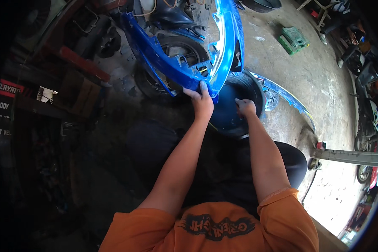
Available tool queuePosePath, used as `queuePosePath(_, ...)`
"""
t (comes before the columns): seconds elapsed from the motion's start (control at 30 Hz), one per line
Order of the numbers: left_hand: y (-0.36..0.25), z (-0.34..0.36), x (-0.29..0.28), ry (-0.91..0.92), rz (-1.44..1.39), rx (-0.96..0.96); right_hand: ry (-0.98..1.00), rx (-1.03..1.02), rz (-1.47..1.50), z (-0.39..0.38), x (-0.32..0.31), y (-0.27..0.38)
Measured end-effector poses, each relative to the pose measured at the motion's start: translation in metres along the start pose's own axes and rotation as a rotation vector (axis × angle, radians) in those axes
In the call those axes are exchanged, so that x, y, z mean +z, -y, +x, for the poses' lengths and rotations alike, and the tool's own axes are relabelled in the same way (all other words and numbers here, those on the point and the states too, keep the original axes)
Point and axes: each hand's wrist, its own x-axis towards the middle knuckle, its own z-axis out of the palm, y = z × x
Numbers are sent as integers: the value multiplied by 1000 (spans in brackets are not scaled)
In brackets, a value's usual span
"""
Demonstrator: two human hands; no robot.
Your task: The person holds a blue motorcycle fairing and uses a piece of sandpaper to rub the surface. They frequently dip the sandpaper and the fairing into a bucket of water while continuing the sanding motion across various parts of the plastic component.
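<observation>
My left hand (200, 101) is closed round the narrow lower end of a glossy blue V-shaped motorcycle fairing (224, 54), its thumb on top. The two long arms of the fairing spread upward and away from me, with mounting tabs along their inner edges. My right hand (246, 108) is curled over the right side of a round black basin (262, 94), apart from the fairing. What its fingers hold, if anything, is hidden. Dark bluish liquid appears to fill the basin, which stands between my knees and partly under the fairing.
A motorcycle wheel (149, 86) lies behind the fairing's left arm. Right of the basin, another long blue panel (292, 98) rests on the concrete floor. Farther off are a green plastic case (294, 40) and another black basin (262, 5). A metal post (350, 156) crosses at right.
</observation>
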Motion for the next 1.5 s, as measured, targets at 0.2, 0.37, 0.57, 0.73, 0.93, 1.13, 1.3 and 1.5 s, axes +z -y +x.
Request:
queuePosePath(0.2,22,14,-7,-79,6,-77,-27,144,49,60,36,-42)
queuePosePath(0.37,15,7,-2,-26,-11,-62,204,86,-316,93,79,-27)
queuePosePath(0.57,30,7,-13,-33,-142,-6,303,208,-425,94,85,2)
queuePosePath(0.73,23,4,-5,-47,-229,-11,168,154,-349,127,117,-37)
queuePosePath(0.93,25,4,-5,-70,-243,-36,391,-142,-629,139,141,-73)
queuePosePath(1.13,21,4,-6,-23,-255,-18,425,-122,-855,116,136,-60)
queuePosePath(1.3,7,5,-3,-12,-307,-66,477,-154,-849,129,124,-73)
queuePosePath(1.5,6,12,-6,30,-292,-165,172,-208,-874,110,88,-65)
